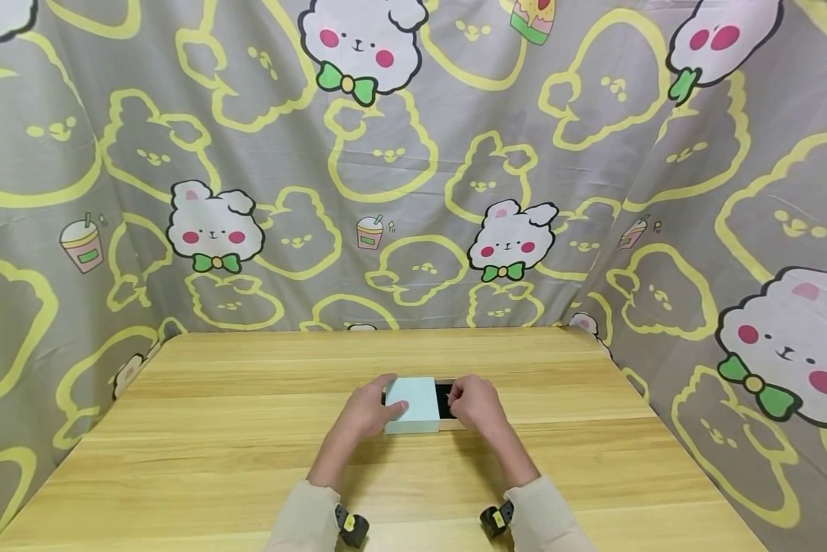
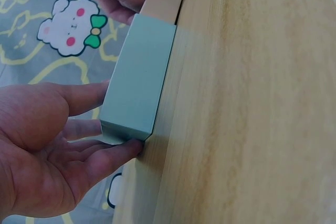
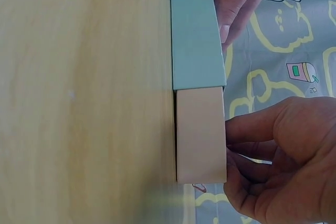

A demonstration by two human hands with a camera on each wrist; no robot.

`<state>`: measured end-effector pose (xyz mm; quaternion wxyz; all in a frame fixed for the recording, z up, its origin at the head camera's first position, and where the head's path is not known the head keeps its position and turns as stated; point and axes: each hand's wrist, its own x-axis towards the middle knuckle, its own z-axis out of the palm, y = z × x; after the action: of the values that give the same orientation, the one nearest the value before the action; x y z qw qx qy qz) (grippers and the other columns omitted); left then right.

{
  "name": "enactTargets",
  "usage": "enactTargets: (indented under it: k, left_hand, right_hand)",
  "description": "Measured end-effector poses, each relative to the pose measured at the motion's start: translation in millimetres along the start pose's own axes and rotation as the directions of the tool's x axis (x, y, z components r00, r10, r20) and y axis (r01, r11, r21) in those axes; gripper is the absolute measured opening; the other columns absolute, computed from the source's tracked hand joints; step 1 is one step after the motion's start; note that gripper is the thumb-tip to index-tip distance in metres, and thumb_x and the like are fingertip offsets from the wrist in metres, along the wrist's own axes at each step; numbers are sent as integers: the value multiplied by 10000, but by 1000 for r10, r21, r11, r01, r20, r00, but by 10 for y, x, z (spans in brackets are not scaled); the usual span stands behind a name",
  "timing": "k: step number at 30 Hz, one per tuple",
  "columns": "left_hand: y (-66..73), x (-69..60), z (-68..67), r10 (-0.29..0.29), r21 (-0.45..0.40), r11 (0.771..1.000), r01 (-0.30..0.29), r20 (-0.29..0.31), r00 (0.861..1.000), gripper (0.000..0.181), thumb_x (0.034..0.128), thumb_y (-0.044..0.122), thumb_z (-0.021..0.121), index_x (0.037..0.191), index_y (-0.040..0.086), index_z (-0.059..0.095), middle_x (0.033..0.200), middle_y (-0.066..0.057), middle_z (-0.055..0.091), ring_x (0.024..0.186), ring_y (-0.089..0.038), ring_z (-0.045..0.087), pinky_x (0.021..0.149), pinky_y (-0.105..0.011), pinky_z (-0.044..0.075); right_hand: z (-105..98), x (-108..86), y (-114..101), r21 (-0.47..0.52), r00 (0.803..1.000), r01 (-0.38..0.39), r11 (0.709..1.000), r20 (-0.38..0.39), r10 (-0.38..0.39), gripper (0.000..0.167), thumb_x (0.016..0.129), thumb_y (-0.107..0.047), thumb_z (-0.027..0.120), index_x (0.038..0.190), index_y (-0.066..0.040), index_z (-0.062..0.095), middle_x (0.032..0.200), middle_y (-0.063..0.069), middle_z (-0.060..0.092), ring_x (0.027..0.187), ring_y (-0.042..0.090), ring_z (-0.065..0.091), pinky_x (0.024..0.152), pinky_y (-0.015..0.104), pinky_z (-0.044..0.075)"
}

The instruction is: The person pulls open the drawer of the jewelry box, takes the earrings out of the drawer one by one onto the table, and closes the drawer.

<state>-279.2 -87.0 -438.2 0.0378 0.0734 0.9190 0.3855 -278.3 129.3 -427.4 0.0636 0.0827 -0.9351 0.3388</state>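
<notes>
A flat box with a light mint sleeve (image 1: 411, 400) lies on the table, and its tan drawer (image 3: 201, 136) sticks out to the right, showing a black inside (image 1: 444, 397). My left hand (image 1: 368, 410) grips the sleeve at its left end, thumb on the top; the left wrist view has fingertips under its lower corner. Over the drawer is my right hand (image 1: 478, 405), fingers bent and tips close together above the black inside. The right wrist view puts the thumb by the drawer's rim. Whether those fingers pinch something small is hidden.
The wooden table (image 1: 247, 460) extends around the box on all sides. Behind it and at both sides hangs a grey curtain (image 1: 420, 169) with yellow outlines and white rabbit faces. A black wrist device (image 1: 352, 527) sits at the left cuff, another (image 1: 497, 520) at the right.
</notes>
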Motion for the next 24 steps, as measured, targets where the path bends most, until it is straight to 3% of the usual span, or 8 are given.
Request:
enactTargets:
  k: [14, 24]
  left_hand:
    - [0, 3, -1, 1, -3, 1000, -1, -2, 1000, 624, 959, 310, 715, 1494, 88, 484, 1443, -236, 560, 1043, -283, 609, 890, -480, 521]
    - [8, -9, 0, 0, -2, 1000, 0, -10, 1000, 616, 958, 310, 716, 1489, 92, 491, 1440, -237, 564, 1136, -323, 613, 932, -515, 518]
  right_hand:
    - [5, 27, 14, -6, 999, -27, 1000, 20, 27, 186, 805, 68, 658, 691, -73, 697, 791, 36, 711, 624, 157, 516, 554, 265, 417]
    - [-30, 19, -8, 10, 999, -37, 999, 34, 37, 178, 811, 71, 661, 706, -68, 696, 773, 15, 694, 641, 160, 516, 560, 270, 415]
